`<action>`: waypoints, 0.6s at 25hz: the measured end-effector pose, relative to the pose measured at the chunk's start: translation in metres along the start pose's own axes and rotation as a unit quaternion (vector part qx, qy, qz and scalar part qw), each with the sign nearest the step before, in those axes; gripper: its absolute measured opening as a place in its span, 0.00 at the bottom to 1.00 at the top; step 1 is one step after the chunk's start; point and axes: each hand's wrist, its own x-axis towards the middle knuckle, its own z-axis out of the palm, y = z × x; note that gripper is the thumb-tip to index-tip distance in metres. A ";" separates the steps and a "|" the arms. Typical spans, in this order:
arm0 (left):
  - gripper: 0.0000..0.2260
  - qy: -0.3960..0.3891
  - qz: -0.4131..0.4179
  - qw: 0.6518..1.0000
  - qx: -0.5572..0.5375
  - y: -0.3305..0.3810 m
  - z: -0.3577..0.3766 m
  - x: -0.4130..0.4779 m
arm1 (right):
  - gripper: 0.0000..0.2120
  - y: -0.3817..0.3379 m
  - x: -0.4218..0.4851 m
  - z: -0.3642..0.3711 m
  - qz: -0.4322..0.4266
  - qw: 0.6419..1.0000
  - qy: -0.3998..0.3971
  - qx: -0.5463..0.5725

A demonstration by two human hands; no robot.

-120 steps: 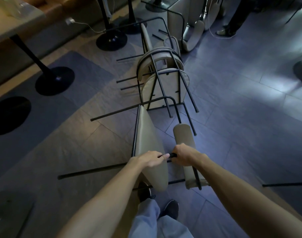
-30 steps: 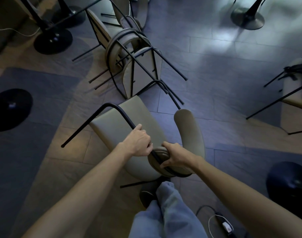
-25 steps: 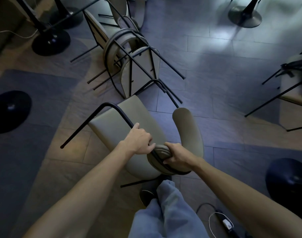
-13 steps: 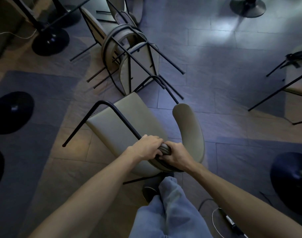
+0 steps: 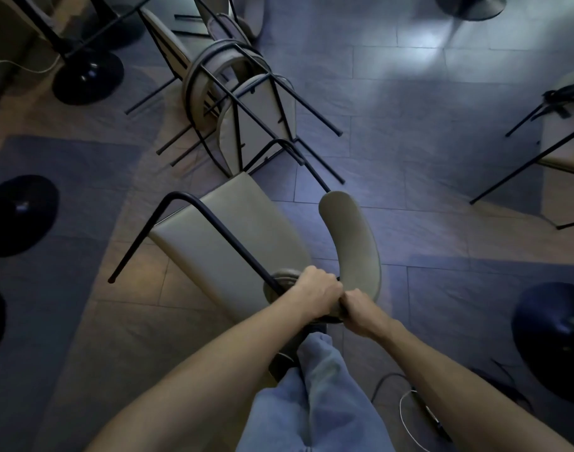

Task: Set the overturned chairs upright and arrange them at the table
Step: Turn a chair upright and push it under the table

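Note:
A beige chair point(image 5: 227, 236) with a black metal frame is tilted on its side in front of me, one leg pointing down left and its curved backrest arching to the right. My left hand point(image 5: 316, 288) and my right hand point(image 5: 360, 309) grip it side by side near where the backrest joins the seat. Beyond it several overturned chairs point(image 5: 246, 102) lie tangled on the floor, legs in the air. Another overturned chair point(image 5: 559, 132) is at the right edge.
Black round table bases stand at the far left point(image 5: 86, 76), left edge point(image 5: 18, 213), lower right point(image 5: 553, 340) and top right point(image 5: 468, 6). Cables point(image 5: 416, 409) lie on the floor by my right leg. The tiled floor to the upper right is bare.
The chair went from lying flat to being lifted and turned, seat side up toward me. My hands slid together along the backrest, and my view has shifted right.

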 end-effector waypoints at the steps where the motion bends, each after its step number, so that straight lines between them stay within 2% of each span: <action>1: 0.11 -0.023 -0.015 1.000 0.010 0.012 0.000 0.005 | 0.08 0.000 0.001 0.004 0.005 1.000 -0.003 -0.008; 3: 0.12 -0.044 -0.039 0.998 0.032 0.025 0.004 0.010 | 0.08 0.001 0.002 0.011 0.021 1.000 0.001 -0.012; 11: 0.11 0.013 -0.031 0.998 0.051 0.043 -0.007 -0.008 | 0.11 0.001 -0.028 0.011 0.018 0.996 0.078 -0.027; 15: 0.10 0.028 -0.035 0.998 0.043 0.055 -0.004 -0.018 | 0.12 -0.003 -0.048 0.014 0.028 0.995 0.079 -0.052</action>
